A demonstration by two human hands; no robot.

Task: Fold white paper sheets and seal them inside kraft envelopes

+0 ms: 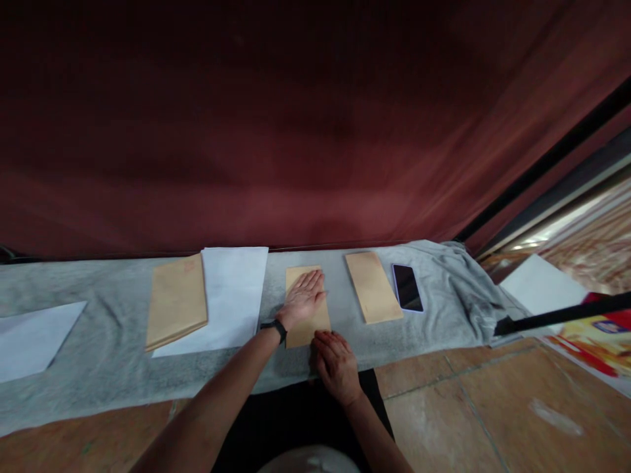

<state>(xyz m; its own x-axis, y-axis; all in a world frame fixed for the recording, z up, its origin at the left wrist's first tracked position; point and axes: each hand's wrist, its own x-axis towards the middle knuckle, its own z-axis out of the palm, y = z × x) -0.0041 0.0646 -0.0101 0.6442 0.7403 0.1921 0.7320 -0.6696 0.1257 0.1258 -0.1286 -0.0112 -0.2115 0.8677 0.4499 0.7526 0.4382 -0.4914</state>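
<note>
A narrow brown paper envelope (302, 335) lies on the grey cloth in front of me. My left hand (303, 299), with a dark band on its wrist, rests flat across the envelope's upper part, fingers stretched out. At the envelope's lower right corner, my right hand (339, 364) lies with loosely bent fingers touching the edge; its thumb is partly hidden. Another brown envelope (375, 292) sits a little to the right, slightly turned. On the left, a stack of brown envelopes (176, 299) overlaps white paper sheets (236, 299).
A phone (408, 289) with a dark screen lies right of the second envelope. More white paper (37, 338) is at the far left of the grey cloth (108, 374). Behind hangs a dark red fabric (305, 164). A black bar (566, 314) and a printed package (599, 338) are at right.
</note>
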